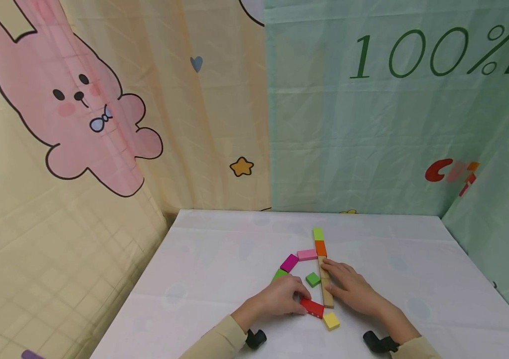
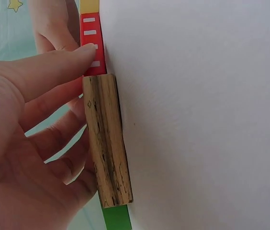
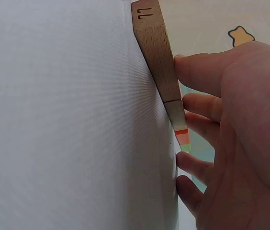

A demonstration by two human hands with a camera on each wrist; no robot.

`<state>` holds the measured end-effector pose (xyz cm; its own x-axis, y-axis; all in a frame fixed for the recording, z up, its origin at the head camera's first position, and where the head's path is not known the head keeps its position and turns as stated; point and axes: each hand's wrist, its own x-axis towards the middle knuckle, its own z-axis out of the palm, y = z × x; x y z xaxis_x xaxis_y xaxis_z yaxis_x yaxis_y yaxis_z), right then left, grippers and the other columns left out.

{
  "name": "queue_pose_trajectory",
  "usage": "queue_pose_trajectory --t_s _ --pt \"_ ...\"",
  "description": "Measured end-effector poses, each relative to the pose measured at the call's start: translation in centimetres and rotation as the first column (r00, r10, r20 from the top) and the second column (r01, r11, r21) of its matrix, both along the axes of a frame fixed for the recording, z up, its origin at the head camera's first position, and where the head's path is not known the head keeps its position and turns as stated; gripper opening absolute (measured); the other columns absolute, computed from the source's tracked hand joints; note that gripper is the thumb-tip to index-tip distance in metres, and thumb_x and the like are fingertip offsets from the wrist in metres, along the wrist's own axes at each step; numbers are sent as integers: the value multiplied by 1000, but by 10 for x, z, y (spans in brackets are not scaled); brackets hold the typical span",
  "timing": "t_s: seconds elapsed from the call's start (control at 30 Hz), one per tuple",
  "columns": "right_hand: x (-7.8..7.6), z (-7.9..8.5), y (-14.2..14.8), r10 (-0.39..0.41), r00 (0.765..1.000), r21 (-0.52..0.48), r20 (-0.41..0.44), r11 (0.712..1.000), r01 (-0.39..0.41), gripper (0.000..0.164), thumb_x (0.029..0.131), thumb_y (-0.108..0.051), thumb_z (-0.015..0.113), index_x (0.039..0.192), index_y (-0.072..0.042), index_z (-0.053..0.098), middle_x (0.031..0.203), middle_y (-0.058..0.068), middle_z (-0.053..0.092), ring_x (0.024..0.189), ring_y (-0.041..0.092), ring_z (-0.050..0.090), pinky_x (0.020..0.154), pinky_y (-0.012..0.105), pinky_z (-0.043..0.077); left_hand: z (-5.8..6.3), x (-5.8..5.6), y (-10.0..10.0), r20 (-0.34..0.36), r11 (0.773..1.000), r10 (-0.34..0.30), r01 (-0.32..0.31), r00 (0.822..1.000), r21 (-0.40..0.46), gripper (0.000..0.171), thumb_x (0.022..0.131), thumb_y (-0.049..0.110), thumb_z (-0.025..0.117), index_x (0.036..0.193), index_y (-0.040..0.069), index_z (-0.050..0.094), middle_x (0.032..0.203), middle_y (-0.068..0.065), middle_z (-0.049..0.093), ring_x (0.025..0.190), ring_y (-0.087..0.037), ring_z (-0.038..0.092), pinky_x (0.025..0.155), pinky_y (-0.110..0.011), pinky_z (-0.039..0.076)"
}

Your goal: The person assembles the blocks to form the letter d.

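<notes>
My left hand pinches a red block near its left end, the thumb on its near face with white marks. Beside the curled fingers, a streaky brown wooden block stands in line between the red block and a green block; the hand hides it in the head view. My right hand rests against two plain wooden blocks laid end to end, its thumb at the nearer one and fingertips at the farther. A small green block lies inside the outline.
Beyond the wooden blocks come an orange block and a lime block. Pink and magenta blocks bend to the left. A yellow block sits at the near corner. A white cloth covers the table.
</notes>
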<state>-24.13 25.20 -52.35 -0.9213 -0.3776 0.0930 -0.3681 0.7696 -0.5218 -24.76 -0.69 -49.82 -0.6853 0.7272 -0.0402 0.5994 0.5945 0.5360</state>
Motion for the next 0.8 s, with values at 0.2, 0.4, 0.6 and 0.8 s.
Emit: queue_pose_trajectory --t_s 0.2,0.4,0.6,0.8 --pt "1 0 0 -5 1000 3 7 1000 5 66 98 -45 63 154 -18 43 161 4 34 143 40 30 103 73 29 2 3 1 -15 1000 9 -9 1000 -8 27 83 30 85 109 26 78 90 21 60 84 2 50 70 -16 44" --pt "1 1 -1 -6 1000 1 8 1000 6 65 97 -45 63 154 -19 43 161 3 34 142 42 30 103 74 29 4 5 -1 -1 1000 19 -19 1000 -8 26 83 31 85 107 28 78 90 21 59 84 2 50 70 -16 45" --pt "1 0 -1 1 1000 -3 -2 1000 -1 65 98 -44 63 154 -18 43 161 3 34 142 40 31 104 71 31 4 7 -2 -4 1000 24 -24 1000 -2 24 82 32 86 105 27 78 88 21 59 84 2 49 70 -16 45" --pt "-1 -2 1 19 999 -9 -33 1000 -19 63 98 -40 64 153 -17 44 160 4 35 141 39 33 104 70 33 4 10 -5 -41 1000 3 -4 999 -17 21 82 34 85 101 27 78 84 22 58 80 2 49 68 -15 44"
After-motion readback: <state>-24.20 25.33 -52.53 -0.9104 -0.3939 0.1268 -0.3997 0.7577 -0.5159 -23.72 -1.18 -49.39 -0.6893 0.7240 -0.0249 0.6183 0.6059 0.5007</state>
